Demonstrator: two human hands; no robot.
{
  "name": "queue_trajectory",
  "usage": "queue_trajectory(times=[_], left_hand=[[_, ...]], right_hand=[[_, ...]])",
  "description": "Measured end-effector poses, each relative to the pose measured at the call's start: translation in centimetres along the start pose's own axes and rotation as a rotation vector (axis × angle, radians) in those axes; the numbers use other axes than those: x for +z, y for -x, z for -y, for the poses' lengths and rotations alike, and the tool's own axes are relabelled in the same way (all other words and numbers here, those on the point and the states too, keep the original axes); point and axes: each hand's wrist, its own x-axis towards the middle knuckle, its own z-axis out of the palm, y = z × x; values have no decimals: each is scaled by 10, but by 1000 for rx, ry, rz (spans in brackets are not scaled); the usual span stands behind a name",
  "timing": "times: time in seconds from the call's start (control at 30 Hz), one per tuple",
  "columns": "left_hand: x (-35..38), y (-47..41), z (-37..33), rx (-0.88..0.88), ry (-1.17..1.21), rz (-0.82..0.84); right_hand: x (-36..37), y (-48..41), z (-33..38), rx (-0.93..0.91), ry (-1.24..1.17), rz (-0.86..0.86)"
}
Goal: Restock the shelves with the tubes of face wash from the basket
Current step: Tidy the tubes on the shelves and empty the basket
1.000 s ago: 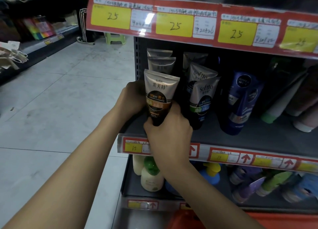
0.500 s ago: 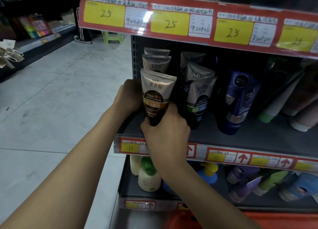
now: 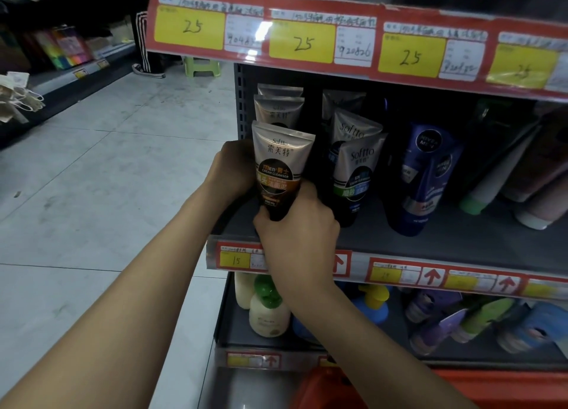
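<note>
- The right hand (image 3: 299,233) grips the cap end of a brown-banded tube (image 3: 281,168), upright at the shelf's (image 3: 461,239) front left corner.
- The left hand (image 3: 232,168) sits behind the tube; its fingers are hidden.

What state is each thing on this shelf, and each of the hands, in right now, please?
Brown Softto tube: upright, cap down, at shelf front.
Right hand: grips its cap end.
Left hand: against its left side, fingers hidden.
Green-band Softto tubes: upright, untouched.
Nivea tubes: standing, untouched.
Green-capped tube: leaning over.
</note>
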Motion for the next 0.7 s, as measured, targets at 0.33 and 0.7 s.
queue_trajectory(times=[0.33, 0.7], left_hand=[[-42, 42, 20, -178, 693, -16], [-41, 63, 18, -46, 513, 87]], right_hand=[[-3, 0, 3, 42, -44, -5], [-7, -7, 9, 72, -86, 45]])
